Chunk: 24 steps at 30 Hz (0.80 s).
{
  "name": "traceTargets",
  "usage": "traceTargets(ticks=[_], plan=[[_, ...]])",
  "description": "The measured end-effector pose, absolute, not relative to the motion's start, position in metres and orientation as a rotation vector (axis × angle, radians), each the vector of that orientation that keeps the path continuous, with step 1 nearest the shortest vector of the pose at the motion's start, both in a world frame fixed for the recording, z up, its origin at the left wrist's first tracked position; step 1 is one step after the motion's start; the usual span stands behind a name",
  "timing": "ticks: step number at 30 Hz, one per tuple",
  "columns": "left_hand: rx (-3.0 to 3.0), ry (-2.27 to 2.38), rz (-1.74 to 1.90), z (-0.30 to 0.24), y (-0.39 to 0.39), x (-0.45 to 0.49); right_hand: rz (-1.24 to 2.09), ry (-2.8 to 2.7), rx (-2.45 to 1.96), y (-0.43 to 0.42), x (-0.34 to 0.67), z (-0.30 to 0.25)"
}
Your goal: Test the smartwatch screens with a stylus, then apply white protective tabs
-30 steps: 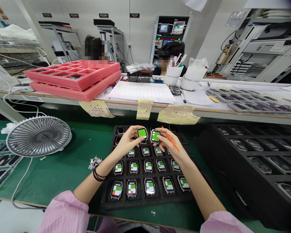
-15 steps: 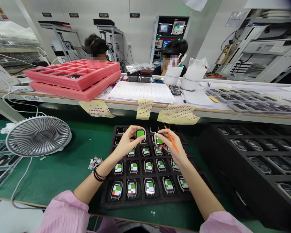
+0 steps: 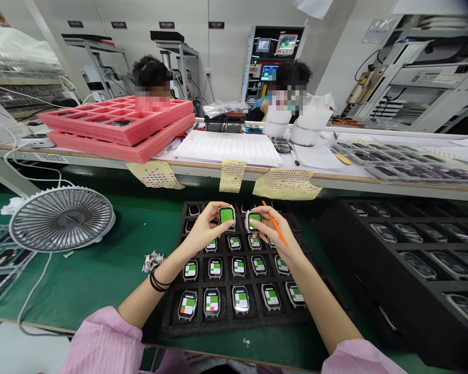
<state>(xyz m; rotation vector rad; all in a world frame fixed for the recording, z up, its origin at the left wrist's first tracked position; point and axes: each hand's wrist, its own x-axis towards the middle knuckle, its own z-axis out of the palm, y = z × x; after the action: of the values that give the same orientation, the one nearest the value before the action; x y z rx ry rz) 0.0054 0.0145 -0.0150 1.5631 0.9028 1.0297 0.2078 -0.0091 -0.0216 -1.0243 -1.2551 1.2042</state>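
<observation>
left watch (image 3: pixel 226 215): glass face is shining glossy in the left hand (image 3: pixel 205 228);
right watch (image 3: pixel 255 221): glossy glass is gleaming in the right hand (image 3: pixel 280 240); its pale rim is looking smooth;
pen (image 3: pixel 275 224): orange plastic is showing smooth;
tray (image 3: pixel 171 318): black foam is looking matt, faintly rough;
mat (image 3: pixel 113 270): green surface at 9 o'clock of the tray is lying matt;
fan (image 3: pixel 62 218): white plastic grille is gleaming faintly;
pink trays (image 3: pixel 120 130): foam at 11 o'clock is looking matt

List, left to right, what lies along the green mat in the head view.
Fan → paper scraps → left hand → left watch → right watch → right hand → side tray
</observation>
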Motion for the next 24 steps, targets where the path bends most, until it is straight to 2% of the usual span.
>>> traceTargets(ticks=[16,24], plan=[[1.720,0.862,1.008,-0.015,0.010,0.003,1.229,-1.277,-0.991,-0.012,0.208,-0.022],[2.339,0.887,1.056,-0.013,-0.004,0.005,1.149,-1.385,-1.042,-0.028,0.196,-0.018]])
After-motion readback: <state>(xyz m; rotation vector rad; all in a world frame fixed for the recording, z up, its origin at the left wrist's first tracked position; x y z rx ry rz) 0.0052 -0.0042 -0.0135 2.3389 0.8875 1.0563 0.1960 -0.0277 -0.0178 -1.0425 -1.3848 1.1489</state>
